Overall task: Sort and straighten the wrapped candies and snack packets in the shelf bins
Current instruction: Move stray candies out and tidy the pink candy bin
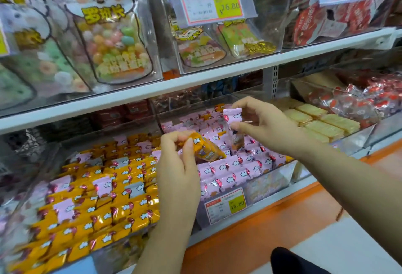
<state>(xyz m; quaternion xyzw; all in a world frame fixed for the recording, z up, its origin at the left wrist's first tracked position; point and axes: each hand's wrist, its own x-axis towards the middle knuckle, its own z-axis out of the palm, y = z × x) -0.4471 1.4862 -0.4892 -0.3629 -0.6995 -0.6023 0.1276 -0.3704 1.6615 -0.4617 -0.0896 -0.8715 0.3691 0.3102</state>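
My left hand (177,165) pinches an orange wrapped candy (205,147) over the seam between two clear bins. My right hand (261,121) pinches a pink wrapped candy (232,126) and holds it upright above the pink bin. The left bin (130,249) holds rows of orange candies (97,204) with a few pink ones mixed in. The middle bin (272,178) holds pink candies (230,173) in rows, with a few orange ones near its back.
A price tag (226,205) hangs on the pink bin's front. To the right, a bin holds pale yellow bars (322,121) and another holds red-wrapped sweets (359,102). The upper shelf (195,82) carries bagged candies (108,34) and a price label (214,4). An orange ledge (282,226) runs below.
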